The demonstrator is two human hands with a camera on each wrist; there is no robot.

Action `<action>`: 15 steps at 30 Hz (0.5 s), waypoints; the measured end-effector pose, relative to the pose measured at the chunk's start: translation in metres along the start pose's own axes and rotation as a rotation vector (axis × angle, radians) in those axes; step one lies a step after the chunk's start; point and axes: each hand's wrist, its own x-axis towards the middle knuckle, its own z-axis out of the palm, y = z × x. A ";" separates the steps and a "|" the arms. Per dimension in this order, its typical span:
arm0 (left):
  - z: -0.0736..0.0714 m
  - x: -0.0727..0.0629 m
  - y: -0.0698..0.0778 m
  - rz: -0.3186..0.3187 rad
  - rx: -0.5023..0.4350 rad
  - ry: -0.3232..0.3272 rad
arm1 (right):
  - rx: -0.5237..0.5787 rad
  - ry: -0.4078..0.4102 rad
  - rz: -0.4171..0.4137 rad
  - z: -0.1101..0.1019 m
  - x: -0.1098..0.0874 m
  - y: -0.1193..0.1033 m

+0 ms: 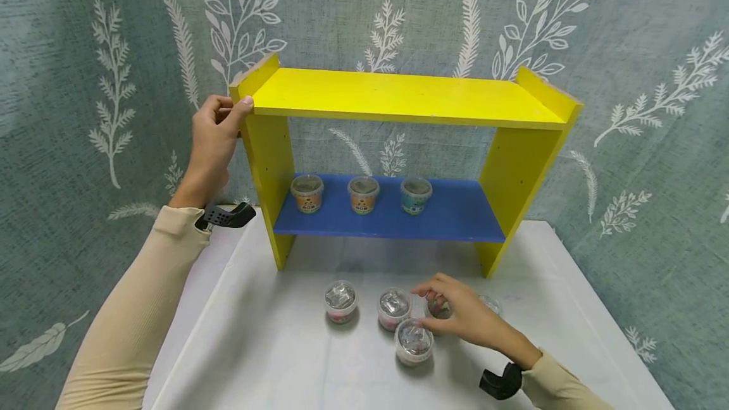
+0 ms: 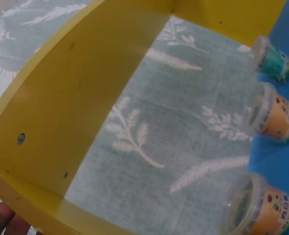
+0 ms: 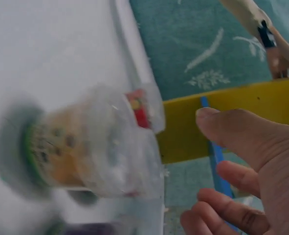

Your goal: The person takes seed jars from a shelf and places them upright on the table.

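My left hand (image 1: pixel 213 135) grips the upper left side panel of a small yellow shelf unit (image 1: pixel 393 95), thumb at the front edge. In the left wrist view, only some fingertips (image 2: pixel 10 220) show at the panel's edge. Over the white table, my right hand (image 1: pixel 464 312) hovers among small clear-lidded plastic cups, thumb and fingers spread apart with nothing between them. Nearest to it are a front cup (image 1: pixel 414 341), another cup (image 1: pixel 394 309) to its left, and one partly hidden behind the fingers. The right wrist view shows a blurred cup with an orange label (image 3: pixel 66 147) beside the hand.
On the blue middle board (image 1: pixel 364 225) stand two orange-labelled cups (image 1: pixel 363 196) and a teal-labelled cup (image 1: pixel 416 196). A separate cup (image 1: pixel 340 302) stands to the left on the white table (image 1: pixel 273 353). Leaf-patterned fabric (image 1: pixel 626 30) hangs behind the shelf unit.
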 end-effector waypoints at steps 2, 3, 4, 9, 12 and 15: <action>0.000 0.000 -0.001 0.001 -0.010 0.001 | 0.023 0.041 -0.027 -0.005 0.005 0.003; 0.000 0.000 -0.001 0.001 -0.014 0.001 | 0.032 0.056 -0.035 -0.008 0.008 0.004; 0.000 0.001 -0.002 0.002 -0.014 0.000 | 0.037 0.070 -0.045 -0.011 0.011 0.006; -0.001 0.000 -0.003 -0.005 0.005 -0.004 | 0.056 0.118 -0.051 -0.026 0.025 0.008; -0.002 0.000 -0.003 -0.006 0.005 -0.005 | 0.071 0.145 -0.032 -0.037 0.034 0.008; -0.001 0.002 -0.003 -0.008 -0.018 -0.013 | 0.082 0.165 -0.007 -0.047 0.043 0.008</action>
